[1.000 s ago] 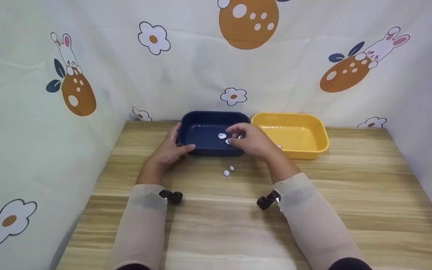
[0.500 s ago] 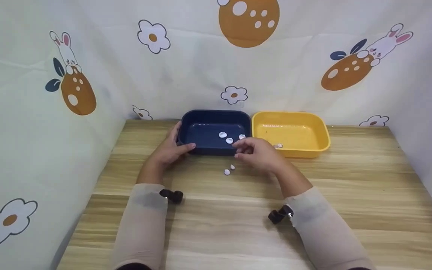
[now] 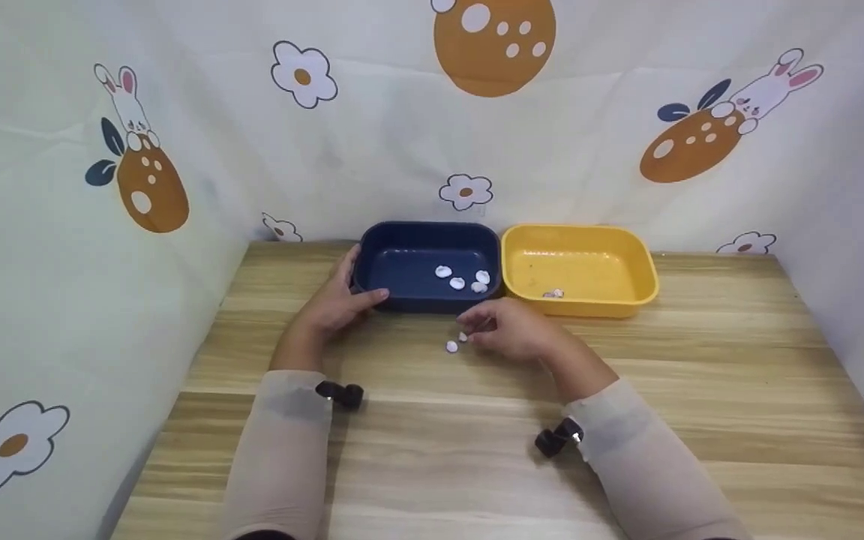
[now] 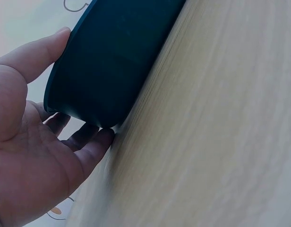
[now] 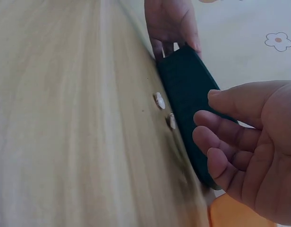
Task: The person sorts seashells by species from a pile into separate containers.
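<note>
My left hand (image 3: 334, 300) holds the left end of a dark blue plastic bin (image 3: 424, 304), thumb at the rim and fingertips against its end wall in the left wrist view. Inside that bin lie several small white shell-like pieces (image 3: 457, 283). On the table just in front of it are two more white pieces, a left one (image 3: 452, 346) and a right one (image 3: 463, 337). Beside the right one is my right hand (image 3: 514, 330), fingers loosely bent and nothing between them. The right wrist view shows both table pieces (image 5: 159, 100) beyond those fingertips.
A yellow bin (image 3: 597, 309) stands right beside the blue one, with small pale pieces (image 3: 554, 294) near its front wall. Both bins sit at the back of the wood-grain table (image 3: 432, 450), close to a printed cloth backdrop (image 3: 387, 150).
My right hand has drawn back from over the blue bin, down toward the two table pieces. Pieces it covered in the bin now show. My left hand has stayed at the bin's end.
</note>
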`<state>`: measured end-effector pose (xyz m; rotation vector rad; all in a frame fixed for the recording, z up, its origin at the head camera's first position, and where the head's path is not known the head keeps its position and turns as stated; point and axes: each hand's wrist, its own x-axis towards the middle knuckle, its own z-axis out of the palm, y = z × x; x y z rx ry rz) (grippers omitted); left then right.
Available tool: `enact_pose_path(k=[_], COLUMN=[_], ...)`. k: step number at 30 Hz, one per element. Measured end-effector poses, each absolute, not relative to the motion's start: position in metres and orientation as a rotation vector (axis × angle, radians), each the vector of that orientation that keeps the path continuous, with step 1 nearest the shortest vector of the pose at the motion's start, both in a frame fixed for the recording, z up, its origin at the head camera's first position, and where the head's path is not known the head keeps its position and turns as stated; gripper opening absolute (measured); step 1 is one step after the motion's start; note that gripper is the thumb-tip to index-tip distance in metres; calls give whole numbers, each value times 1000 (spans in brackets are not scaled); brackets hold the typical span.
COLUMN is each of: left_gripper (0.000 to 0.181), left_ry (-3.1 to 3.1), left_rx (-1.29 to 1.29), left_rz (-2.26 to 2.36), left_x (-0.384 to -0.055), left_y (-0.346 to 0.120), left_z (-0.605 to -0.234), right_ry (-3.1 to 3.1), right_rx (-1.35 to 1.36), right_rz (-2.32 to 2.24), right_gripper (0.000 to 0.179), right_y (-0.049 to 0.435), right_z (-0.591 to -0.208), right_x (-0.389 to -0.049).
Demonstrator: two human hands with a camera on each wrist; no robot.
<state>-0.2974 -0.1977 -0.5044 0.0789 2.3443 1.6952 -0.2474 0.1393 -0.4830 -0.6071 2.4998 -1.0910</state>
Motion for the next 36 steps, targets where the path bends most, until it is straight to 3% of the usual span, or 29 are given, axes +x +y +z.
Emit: enact_pose_path(k=[17, 28, 36], left_gripper=[114, 114, 112], left_ry=[2328, 2380, 2409], left_rx=[66, 68, 77], left_rz=[1714, 1653, 1626], left_x=[-300, -300, -299], left_y=[-197, -199, -199], left_z=[-509, -507, -506], right_ry=[2606, 2636, 2602], right_rx=[-731, -702, -661], right_rz=[-942, -922, -964], right_gripper=[33, 11, 15], right_y=[132, 130, 132], right_z=[-509, -508, -503], right_x=[-252, -250, -249])
